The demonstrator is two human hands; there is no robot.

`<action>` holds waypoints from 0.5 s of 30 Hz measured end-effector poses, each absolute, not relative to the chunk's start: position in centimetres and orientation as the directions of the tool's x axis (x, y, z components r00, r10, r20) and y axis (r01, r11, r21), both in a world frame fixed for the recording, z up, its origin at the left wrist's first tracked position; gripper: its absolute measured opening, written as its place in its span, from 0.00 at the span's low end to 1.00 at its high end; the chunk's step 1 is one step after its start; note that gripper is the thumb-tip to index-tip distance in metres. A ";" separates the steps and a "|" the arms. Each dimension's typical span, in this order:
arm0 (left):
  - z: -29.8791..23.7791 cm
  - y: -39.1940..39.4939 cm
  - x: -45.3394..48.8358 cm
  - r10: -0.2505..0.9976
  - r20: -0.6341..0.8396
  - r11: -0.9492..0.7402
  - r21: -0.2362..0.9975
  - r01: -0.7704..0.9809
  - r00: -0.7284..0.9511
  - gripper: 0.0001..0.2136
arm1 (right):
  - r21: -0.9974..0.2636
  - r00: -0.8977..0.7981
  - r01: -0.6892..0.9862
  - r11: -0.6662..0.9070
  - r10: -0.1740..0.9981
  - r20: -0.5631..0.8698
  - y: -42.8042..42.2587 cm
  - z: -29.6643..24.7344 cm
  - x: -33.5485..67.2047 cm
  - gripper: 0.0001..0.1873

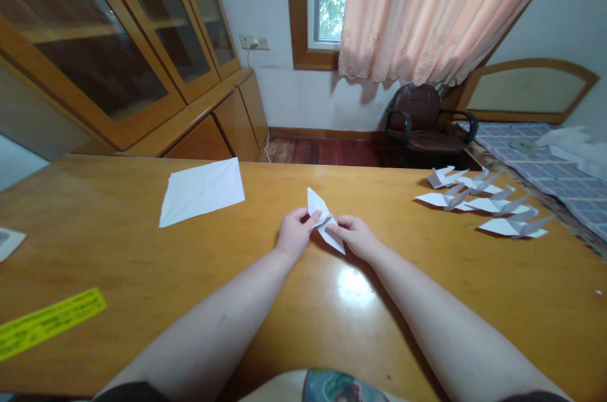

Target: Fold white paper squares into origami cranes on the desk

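Between my two hands is a white folded paper crane (318, 201), held just above the wooden table, its two pointed ends reaching to the upper left and lower right. My left hand (296, 232) pinches it near the middle with thumb and fingers. From the other side my right hand (356, 236) grips the lower half, thumb on top. The fingers partly cover the paper's centre. Several finished white paper cranes (515, 225) stand grouped at the table's far right. To the left of my hands lies a stack or sheet of white paper (203, 192).
The wooden table (199, 282) spans the front. A yellow printed strip (52, 321) lies at its left, below a paper corner (8, 243). Beyond are a glass-doored cabinet (196, 105), a brown armchair (422, 114), a pink curtain (427, 10) and a bed (526, 149).
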State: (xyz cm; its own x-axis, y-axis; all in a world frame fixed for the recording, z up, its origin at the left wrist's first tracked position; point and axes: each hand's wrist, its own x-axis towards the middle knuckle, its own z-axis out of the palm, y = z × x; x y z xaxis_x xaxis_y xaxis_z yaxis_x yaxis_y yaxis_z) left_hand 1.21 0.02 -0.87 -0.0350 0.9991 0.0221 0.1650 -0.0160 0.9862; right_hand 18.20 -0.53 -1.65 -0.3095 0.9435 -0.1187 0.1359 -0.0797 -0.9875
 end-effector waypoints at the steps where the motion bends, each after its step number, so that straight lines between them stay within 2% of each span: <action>1: -0.9 0.0 1.2 0.999 0.024 -0.021 0.988 0.156 -0.021 0.15 | -0.989 -0.329 0.120 -0.090 0.936 -0.125 -0.6 -1.7 18.2 0.20; 10: -0.9 0.1 1.4 0.999 -0.047 0.048 0.996 -0.072 0.010 0.16 | -0.992 -0.393 0.072 -0.102 0.912 -0.122 -0.8 -0.7 18.6 0.21; 15: -1.0 0.3 1.4 0.997 -0.072 0.067 0.992 -0.108 -0.040 0.17 | -0.995 -0.420 0.029 -0.100 0.901 -0.103 -0.8 -0.5 18.6 0.20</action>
State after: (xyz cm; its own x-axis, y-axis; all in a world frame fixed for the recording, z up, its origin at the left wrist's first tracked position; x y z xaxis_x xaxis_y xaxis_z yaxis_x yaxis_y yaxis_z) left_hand 1.42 0.33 -1.03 -0.0400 0.9966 -0.0722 -0.1076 0.0675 0.9919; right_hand 18.58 -0.82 -0.52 -0.4205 0.9015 -0.1028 0.0292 -0.0998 -0.9946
